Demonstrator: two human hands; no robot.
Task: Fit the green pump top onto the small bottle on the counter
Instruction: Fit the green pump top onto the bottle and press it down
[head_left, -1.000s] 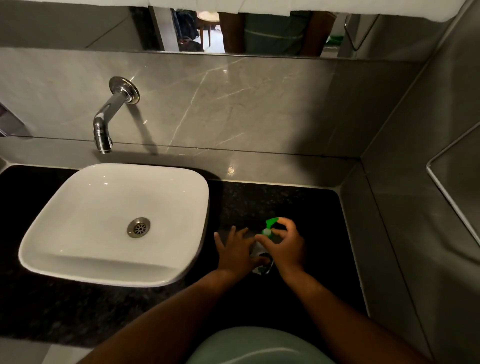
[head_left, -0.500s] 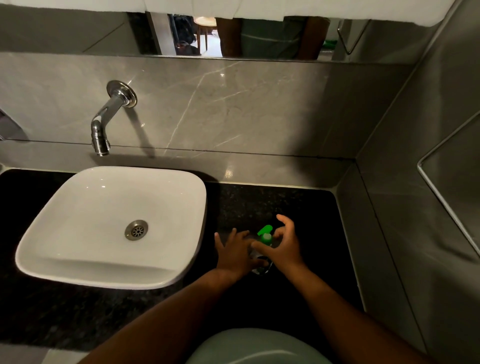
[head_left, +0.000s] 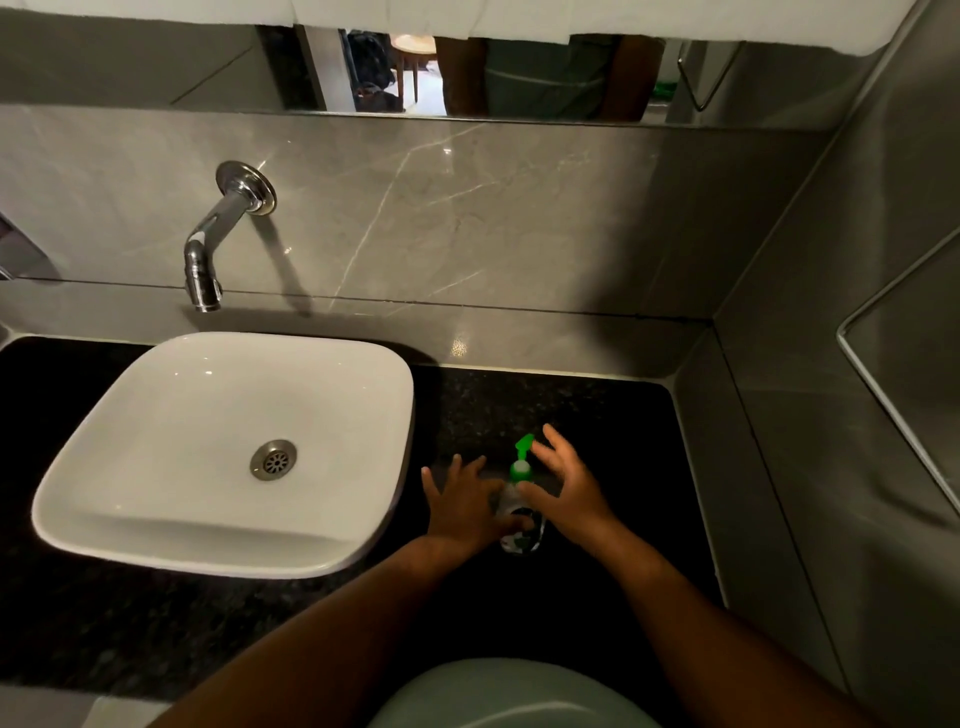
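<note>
The small clear bottle (head_left: 521, 535) stands on the black counter (head_left: 597, 415), to the right of the sink. The green pump top (head_left: 521, 461) sits on the bottle's neck, its nozzle pointing away from me. My left hand (head_left: 461, 506) holds the bottle from its left side, thumb across the front and fingers stretched out. My right hand (head_left: 565, 483) is on the right side of the pump with its fingers spread. Its thumb tip lies just under the green collar, and its fingers are off the pump head.
A white basin (head_left: 156, 415) fills the left of the counter, with a chrome wall tap (head_left: 208, 260) above it. Grey marble walls close the back and right side. A mirror runs along the top. My pale green shirt shows at the bottom edge.
My right hand has let go of the pump head and spread its fingers. The pump top now sits lower, on the bottle's neck. My left hand stays on the bottle.
</note>
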